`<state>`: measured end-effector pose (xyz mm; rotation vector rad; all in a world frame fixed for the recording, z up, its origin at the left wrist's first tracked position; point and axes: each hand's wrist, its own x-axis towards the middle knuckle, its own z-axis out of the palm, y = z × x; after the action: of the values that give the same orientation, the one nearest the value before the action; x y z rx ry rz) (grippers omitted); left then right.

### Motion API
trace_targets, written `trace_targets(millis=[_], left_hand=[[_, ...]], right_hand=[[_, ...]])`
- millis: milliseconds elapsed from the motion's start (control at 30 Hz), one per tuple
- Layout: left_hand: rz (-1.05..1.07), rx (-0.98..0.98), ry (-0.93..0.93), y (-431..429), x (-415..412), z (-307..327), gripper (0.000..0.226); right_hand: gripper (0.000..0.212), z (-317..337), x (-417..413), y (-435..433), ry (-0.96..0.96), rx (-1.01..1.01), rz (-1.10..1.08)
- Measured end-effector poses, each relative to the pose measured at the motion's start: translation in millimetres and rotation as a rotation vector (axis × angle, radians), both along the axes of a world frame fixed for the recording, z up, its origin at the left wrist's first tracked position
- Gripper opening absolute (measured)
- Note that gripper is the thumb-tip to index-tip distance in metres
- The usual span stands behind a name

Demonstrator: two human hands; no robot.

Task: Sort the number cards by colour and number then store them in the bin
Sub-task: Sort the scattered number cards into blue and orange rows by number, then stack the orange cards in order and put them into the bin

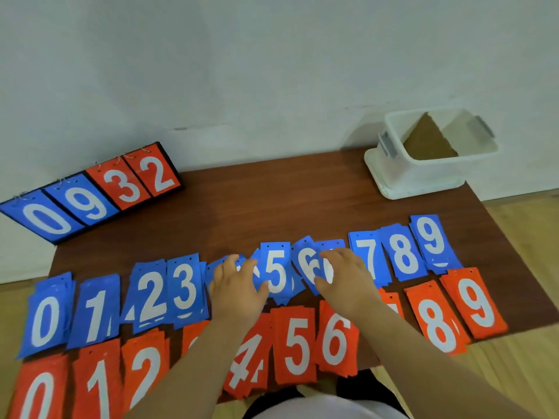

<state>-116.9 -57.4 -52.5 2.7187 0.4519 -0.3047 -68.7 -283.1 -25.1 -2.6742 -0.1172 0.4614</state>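
Note:
Two rows of number cards lie on the brown table [272, 201]: blue piles 0 to 9 behind, red piles 0 to 9 in front. My left hand [237, 285] rests flat, fingers spread, on the blue 4 pile, which it mostly hides. My right hand [344, 279] lies with straight fingers on the blue 6 pile [308, 264], its thumb at the card's lower edge. The blue 5 pile [276, 272] sits between the two hands. My forearms cross over the red 3 and red 7 piles. The white plastic bin [423, 176] stands at the table's back right corner.
A scoreboard flip stand [90, 195] showing blue 0 9 and red 3 2 leans at the back left against the white wall. The bin holds a brown cardboard piece [426, 140]. Red piles 0 [36, 391] to 2 overhang the near left edge. Wooden floor surrounds the table.

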Motion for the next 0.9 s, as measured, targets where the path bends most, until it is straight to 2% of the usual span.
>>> trace_targets(millis=[167,433,667,900], left_hand=[[0.052,0.103,-0.029,23.9,-32.9,19.0,0.063],[0.264,0.109,-0.075,17.9,-97.7,31.5,0.073],[0.42,0.081,-0.115,-14.3,-142.6,37.9,0.069],[0.532,0.079,-0.146,12.1,-178.5,52.3,0.07]], right_hand=[[0.067,20.3,-4.5,-0.9,-0.01,-0.041,0.042],[0.072,42.9,-6.2,-16.4,-0.021,-0.024,0.193],[0.073,39.4,-21.5,-29.2,0.009,-0.025,0.304],[0.076,33.4,-26.7,-5.3,0.094,0.13,0.344]])
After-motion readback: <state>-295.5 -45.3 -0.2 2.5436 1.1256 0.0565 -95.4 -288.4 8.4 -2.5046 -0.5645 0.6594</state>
